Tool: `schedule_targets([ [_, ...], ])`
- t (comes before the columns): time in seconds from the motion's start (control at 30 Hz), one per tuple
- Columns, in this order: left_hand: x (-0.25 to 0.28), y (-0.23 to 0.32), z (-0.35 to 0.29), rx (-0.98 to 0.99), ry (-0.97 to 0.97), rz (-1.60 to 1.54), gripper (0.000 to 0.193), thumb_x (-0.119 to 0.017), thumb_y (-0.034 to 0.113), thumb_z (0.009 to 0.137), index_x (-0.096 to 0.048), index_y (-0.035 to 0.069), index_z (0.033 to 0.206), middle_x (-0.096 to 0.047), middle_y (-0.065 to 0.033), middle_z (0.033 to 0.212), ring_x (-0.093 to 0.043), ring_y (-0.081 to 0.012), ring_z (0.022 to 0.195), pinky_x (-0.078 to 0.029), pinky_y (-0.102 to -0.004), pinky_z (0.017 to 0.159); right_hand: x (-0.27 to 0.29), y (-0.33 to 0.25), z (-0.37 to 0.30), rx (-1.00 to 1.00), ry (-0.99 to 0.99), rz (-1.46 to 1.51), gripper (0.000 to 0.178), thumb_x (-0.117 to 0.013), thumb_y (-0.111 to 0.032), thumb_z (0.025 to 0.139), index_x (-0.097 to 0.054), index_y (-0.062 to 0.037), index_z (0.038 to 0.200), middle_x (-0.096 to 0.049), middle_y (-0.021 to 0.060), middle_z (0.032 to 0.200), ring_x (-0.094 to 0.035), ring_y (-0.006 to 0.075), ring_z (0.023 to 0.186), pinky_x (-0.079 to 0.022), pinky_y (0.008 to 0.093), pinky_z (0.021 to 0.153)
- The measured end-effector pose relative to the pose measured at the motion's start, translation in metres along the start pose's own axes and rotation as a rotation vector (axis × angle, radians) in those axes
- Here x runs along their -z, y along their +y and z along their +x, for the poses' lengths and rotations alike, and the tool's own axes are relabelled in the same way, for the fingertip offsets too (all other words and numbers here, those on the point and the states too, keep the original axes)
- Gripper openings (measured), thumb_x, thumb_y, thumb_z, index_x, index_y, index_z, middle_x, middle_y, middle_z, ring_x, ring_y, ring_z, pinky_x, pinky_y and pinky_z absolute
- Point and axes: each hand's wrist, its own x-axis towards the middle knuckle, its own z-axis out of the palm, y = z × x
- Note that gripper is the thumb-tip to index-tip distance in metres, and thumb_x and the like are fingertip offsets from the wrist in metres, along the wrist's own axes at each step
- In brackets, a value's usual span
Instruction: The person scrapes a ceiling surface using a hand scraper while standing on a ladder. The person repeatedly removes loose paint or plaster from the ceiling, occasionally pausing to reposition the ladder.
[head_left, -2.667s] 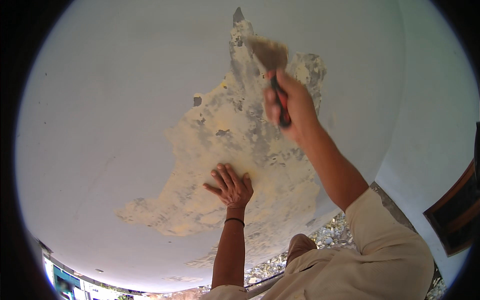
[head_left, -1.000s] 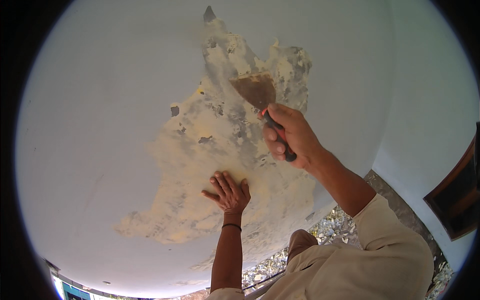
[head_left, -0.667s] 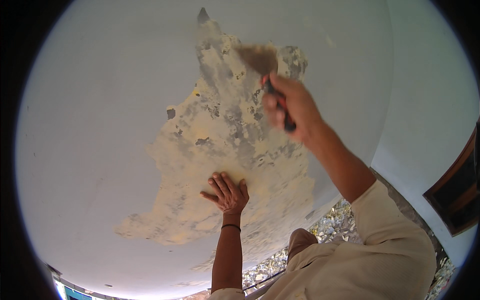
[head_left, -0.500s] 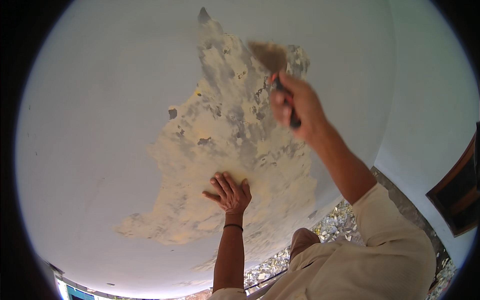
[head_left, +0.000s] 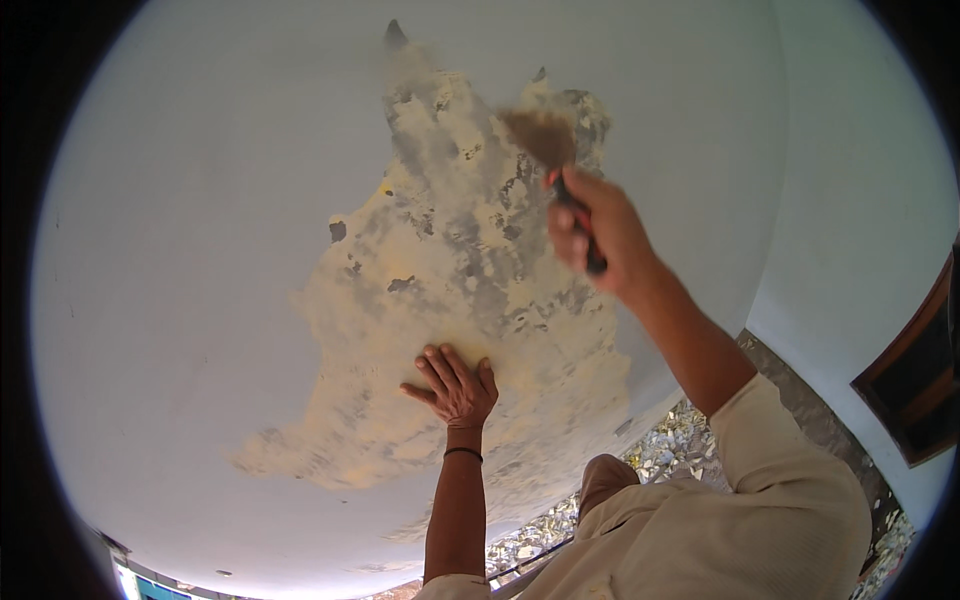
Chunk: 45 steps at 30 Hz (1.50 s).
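My right hand is wrapped round the black and red handle of a putty knife. Its wide, dusty blade lies over the upper right of a bare patch in the pale wall paint; whether the edge touches the wall I cannot tell. Lower on the same patch, my left hand rests flat with its fingers spread, holding nothing. Cream and grey mottling covers the patch, with small dark spots and ragged edges. A dark chip mark sits by its left edge.
Smooth painted wall surrounds the patch, and another wall meets it at the right. A dark wooden frame stands out at the far right. Paint flakes litter the floor beside my knee.
The putty knife and my right hand have moved a little down the wall. A small dark mark near the patch's upper edge now shows above the blade. My left hand stays planted.
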Motion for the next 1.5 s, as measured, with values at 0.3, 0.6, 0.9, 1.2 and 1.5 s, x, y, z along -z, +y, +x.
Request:
schedule_targets([
  [0.3, 0.001, -0.005, -0.004, 0.011, -0.019, -0.012, 0.084, -0.048, 0.046, 0.106, -0.020, -0.011, 0.163, -0.012, -0.0316, 0.172, -0.001, -0.0451, 0.162, 0.011, -0.0763, 0.119, -0.008, -0.007, 0.003, -0.041, -0.013, 0.045, 0.030, -0.050, -0.035, 0.112, -0.055, -0.0058, 0.114, -0.054, -0.0023, 0.071, -0.046, 0.0062, 0.048, -0.039, 0.0240, 0.039],
  [0.6, -0.006, 0.005, 0.001, 0.031, 0.049, -0.035, 0.076, -0.045, 0.046, 0.108, -0.032, -0.008, 0.159, -0.017, -0.0280, 0.172, -0.006, -0.0414, 0.163, 0.006, -0.0769, 0.120, 0.025, -0.085, 0.069, 0.167, -0.111, 0.325, 0.028, -0.044, -0.033, 0.115, -0.053, -0.0075, 0.111, -0.054, -0.0007, 0.075, -0.045, 0.0074, 0.053, -0.037, 0.0262, 0.043],
  [0.9, -0.003, -0.001, 0.001, 0.018, 0.044, -0.026, 0.078, -0.046, 0.047, 0.107, -0.029, -0.008, 0.161, -0.014, -0.0279, 0.173, -0.005, -0.0420, 0.163, 0.007, -0.0767, 0.120, -0.003, -0.032, 0.026, 0.064, 0.045, 0.160, 0.028, -0.048, -0.035, 0.113, -0.053, -0.0075, 0.116, -0.052, -0.0036, 0.072, -0.045, 0.0054, 0.050, -0.037, 0.0226, 0.040],
  [1.2, -0.001, -0.005, -0.004, 0.021, 0.035, -0.026, 0.080, -0.045, 0.046, 0.107, -0.025, -0.008, 0.162, -0.013, -0.0284, 0.173, -0.001, -0.0421, 0.163, 0.009, -0.0761, 0.120, -0.014, -0.024, 0.016, -0.033, 0.043, 0.224, 0.029, -0.047, -0.033, 0.114, -0.058, -0.0065, 0.109, -0.054, -0.0033, 0.068, -0.045, 0.0061, 0.049, -0.037, 0.0236, 0.038],
  [1.5, -0.007, 0.003, 0.001, 0.015, 0.037, -0.028, 0.080, -0.044, 0.047, 0.108, -0.025, -0.008, 0.163, -0.012, -0.0281, 0.173, 0.000, -0.0415, 0.163, 0.009, -0.0750, 0.121, 0.052, -0.085, 0.054, 0.139, -0.015, 0.260, 0.028, -0.049, -0.032, 0.113, -0.058, -0.0065, 0.106, -0.055, -0.0006, 0.072, -0.048, 0.0076, 0.051, -0.042, 0.0235, 0.041],
])
